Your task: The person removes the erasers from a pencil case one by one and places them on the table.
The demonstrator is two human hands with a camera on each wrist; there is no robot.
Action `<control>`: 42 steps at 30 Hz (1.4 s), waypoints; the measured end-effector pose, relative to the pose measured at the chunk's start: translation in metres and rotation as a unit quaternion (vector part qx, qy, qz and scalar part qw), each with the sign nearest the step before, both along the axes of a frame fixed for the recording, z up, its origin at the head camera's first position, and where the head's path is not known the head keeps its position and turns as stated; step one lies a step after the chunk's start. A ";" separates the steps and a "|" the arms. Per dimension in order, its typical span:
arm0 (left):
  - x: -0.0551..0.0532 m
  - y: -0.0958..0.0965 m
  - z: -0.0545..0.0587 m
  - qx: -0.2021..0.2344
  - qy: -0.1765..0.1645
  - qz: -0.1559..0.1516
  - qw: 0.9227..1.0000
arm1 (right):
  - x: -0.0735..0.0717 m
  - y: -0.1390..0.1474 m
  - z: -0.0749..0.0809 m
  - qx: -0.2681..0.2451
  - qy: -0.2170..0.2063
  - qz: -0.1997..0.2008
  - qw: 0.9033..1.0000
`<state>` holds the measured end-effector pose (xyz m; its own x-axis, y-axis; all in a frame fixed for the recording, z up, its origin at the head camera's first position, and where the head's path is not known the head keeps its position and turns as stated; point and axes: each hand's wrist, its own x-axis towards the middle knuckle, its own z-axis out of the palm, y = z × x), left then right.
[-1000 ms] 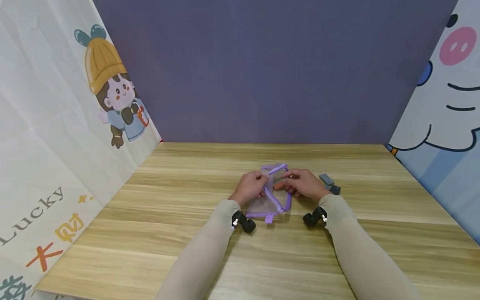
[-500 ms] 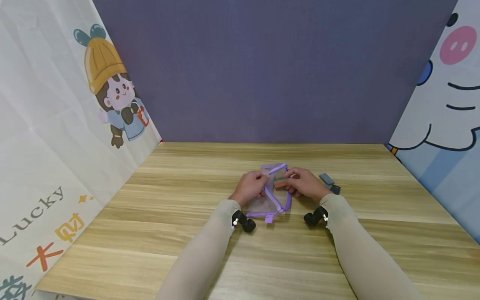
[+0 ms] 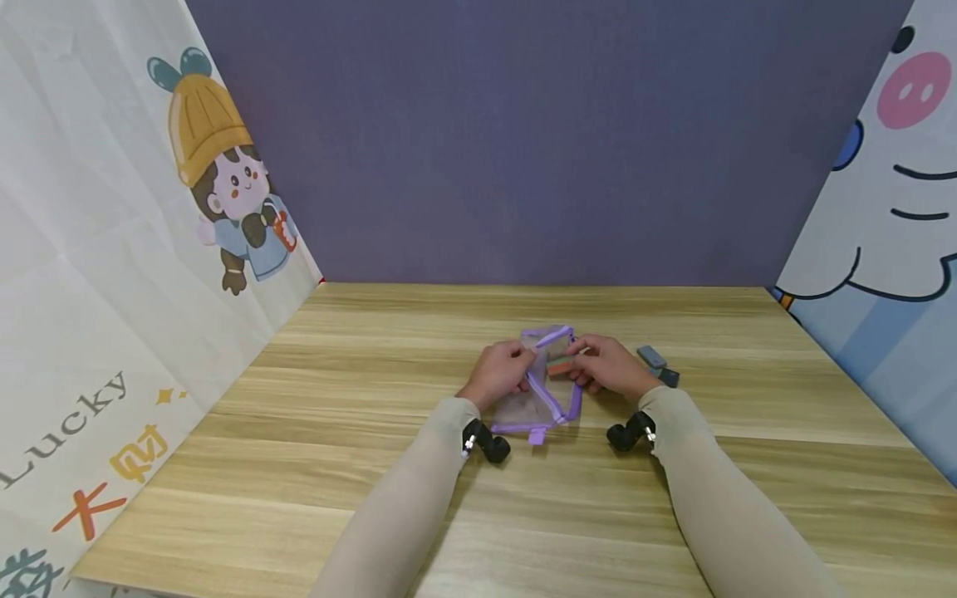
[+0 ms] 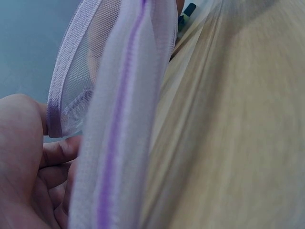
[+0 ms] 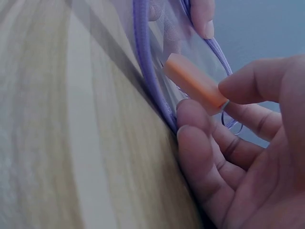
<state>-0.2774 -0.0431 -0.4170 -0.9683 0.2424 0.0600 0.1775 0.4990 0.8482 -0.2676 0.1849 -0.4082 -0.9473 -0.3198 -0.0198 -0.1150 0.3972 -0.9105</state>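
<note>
A see-through mesh zip pouch (image 3: 527,411) with purple edging lies on the table, its mouth spread apart. My left hand (image 3: 499,370) pinches the pouch's left-hand edge between thumb and fingers; in the left wrist view the purple zip band (image 4: 114,143) crosses in front of that hand. With thumb and fingertips, my right hand (image 3: 609,365) pinches a small orange block (image 5: 193,83) that shows a greenish side in the head view. The block's far end reaches into the mouth of the pouch. A thin metal ring (image 5: 238,130) hangs by the pouch edge, behind the fingers.
Just right of the right wrist lie a grey-blue block (image 3: 651,357) and a dark block (image 3: 669,379), with another bluish piece partly hidden between them. The wooden table (image 3: 336,399) runs back to a purple-grey panel (image 3: 553,149). Printed cloths hang at both sides.
The orange block has turned slightly in the right hand's fingers, so its greenish side now shows on top. The left hand and the pouch have stayed in place.
</note>
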 end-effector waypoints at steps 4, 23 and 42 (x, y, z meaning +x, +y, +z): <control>-0.001 0.000 -0.001 -0.001 0.001 -0.001 1.000 | 0.000 0.001 -0.001 0.005 0.002 0.002 1.000; 0.000 0.000 0.000 -0.007 0.007 0.000 1.000 | 0.000 0.002 0.000 0.011 0.003 0.019 1.000; 0.002 0.000 0.001 -0.010 0.006 -0.002 1.000 | 0.000 0.004 -0.001 -0.004 -0.010 0.011 1.000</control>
